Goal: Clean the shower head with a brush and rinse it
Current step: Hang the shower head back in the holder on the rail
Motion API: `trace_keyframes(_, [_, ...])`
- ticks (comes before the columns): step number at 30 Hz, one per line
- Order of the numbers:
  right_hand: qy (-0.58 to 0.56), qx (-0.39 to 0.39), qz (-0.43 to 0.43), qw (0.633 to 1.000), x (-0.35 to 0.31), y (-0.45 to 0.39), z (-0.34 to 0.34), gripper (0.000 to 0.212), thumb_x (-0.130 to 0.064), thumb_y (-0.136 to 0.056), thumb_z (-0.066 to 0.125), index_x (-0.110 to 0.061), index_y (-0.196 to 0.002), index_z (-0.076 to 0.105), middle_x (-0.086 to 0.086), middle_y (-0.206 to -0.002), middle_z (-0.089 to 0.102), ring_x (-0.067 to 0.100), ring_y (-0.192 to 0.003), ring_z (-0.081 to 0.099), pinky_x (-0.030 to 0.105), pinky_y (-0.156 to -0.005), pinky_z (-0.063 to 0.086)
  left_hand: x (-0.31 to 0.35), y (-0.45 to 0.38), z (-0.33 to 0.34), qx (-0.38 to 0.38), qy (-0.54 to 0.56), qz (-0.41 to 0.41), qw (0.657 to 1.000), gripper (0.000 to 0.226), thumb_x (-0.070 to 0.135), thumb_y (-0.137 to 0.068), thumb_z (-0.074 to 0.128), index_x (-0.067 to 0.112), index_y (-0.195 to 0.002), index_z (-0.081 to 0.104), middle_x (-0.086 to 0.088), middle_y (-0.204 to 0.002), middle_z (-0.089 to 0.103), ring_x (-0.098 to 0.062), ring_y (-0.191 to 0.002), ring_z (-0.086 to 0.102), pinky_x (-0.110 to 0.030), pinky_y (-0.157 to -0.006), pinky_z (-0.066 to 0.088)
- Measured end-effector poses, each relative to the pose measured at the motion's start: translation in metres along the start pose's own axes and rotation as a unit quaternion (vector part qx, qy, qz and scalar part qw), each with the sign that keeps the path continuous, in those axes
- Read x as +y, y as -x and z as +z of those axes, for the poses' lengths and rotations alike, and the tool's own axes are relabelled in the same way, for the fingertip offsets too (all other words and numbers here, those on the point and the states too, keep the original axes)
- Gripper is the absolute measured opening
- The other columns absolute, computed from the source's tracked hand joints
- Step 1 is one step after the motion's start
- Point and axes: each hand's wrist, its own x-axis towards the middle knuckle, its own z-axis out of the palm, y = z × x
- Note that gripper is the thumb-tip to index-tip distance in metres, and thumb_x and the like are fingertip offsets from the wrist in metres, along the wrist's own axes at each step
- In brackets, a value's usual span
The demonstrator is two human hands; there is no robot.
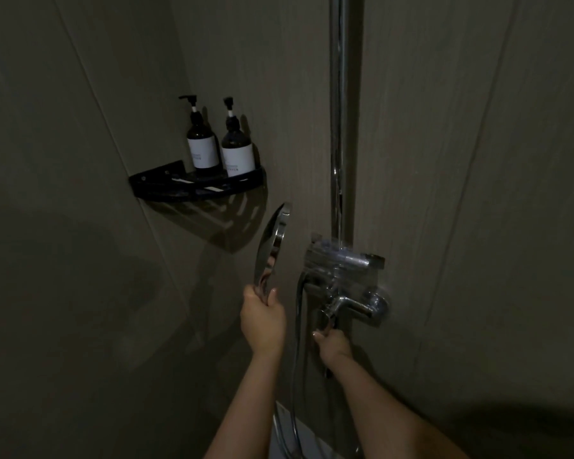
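Two bare hands were up at the wall fittings in a dim, tiled shower corner. L hand (262,321) was clamped round the handle of the chrome shower head (272,245), fingers wrapped and thumb up the side; the head stood upright, seen edge-on, its disc close to the wall, w/ its spray face turned away from the viewer. R hand (332,343) was closed on the lever (327,321) hanging under the mixer valve (345,276), fingers curled over it. Hands were apart, the flexible hose (295,376) dropping between them from the valve's left side toward the bottom edge of view. Riser pipe (342,111), chrome, ran straight up from the valve out of the top of view; a blurred streak along it and over the valve may have been water, but could not be told for sure. Upper left, a black corner shelf (193,188) was fixed where the two walls met, carrying two dark pump bottles: left bottle (202,147) and right bottle (237,150), side by side, nearly touching, each w/ a pale label, text too small to read. Shelf sat well above and left of the shower head.
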Motion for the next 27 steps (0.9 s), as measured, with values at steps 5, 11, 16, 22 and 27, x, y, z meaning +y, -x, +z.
trace_keyframes(5, [0.009,-0.002,-0.004,1.0,0.0,0.002,-0.001,0.036,-0.019,-0.094,0.053,0.006,-0.119,0.059,0.024,-0.126,0.059,0.034,-0.12,0.055,0.03,-0.092,0.043,0.004,0.001,-0.002,0.023,0.008,0.021,0.999,0.009,0.016,-0.091,0.055,0.011,-0.091,0.047,-0.003,-0.085,0.058,-0.022,-0.082,0.059,-0.032,-0.071,0.044])
trace_keyframes(11, [0.006,-0.004,-0.004,1.0,-0.002,0.004,-0.001,0.035,-0.018,-0.093,0.054,0.006,-0.118,0.06,0.024,-0.125,0.06,0.033,-0.119,0.056,0.029,-0.091,0.044,0.001,-0.002,-0.005,0.057,-0.036,0.035,0.997,0.01,0.013,-0.09,0.055,0.007,-0.095,0.049,-0.015,-0.093,0.064,-0.03,-0.087,0.062,-0.038,-0.073,0.048])
trace_keyframes(16, [0.0,-0.005,-0.001,1.0,-0.002,0.003,-0.001,0.035,-0.017,-0.094,0.052,0.005,-0.12,0.058,0.024,-0.126,0.059,0.032,-0.119,0.055,0.029,-0.091,0.043,-0.005,0.0,-0.003,0.067,-0.068,0.057,0.994,0.008,0.008,-0.088,0.055,0.012,-0.088,0.047,-0.012,-0.088,0.062,-0.025,-0.08,0.058,-0.031,-0.067,0.041])
trace_keyframes(22, [-0.003,-0.003,0.005,1.0,-0.001,0.002,0.001,0.035,-0.018,-0.092,0.055,0.007,-0.117,0.06,0.025,-0.123,0.06,0.035,-0.117,0.056,0.031,-0.092,0.044,-0.002,0.0,-0.004,0.084,-0.043,0.051,0.994,0.01,0.008,-0.088,0.054,0.015,-0.088,0.046,-0.005,-0.083,0.057,-0.019,-0.077,0.054,-0.03,-0.068,0.039])
trace_keyframes(27, [0.001,-0.052,0.035,0.998,-0.003,-0.007,-0.001,0.026,-0.015,-0.088,0.058,0.003,-0.105,0.065,0.022,-0.113,0.065,0.029,-0.095,0.064,0.034,-0.085,0.048,-0.004,-0.004,-0.005,0.078,-0.055,0.049,0.994,0.005,0.007,-0.086,0.055,0.004,-0.089,0.051,-0.017,-0.087,0.062,-0.032,-0.081,0.06,-0.038,-0.071,0.045])
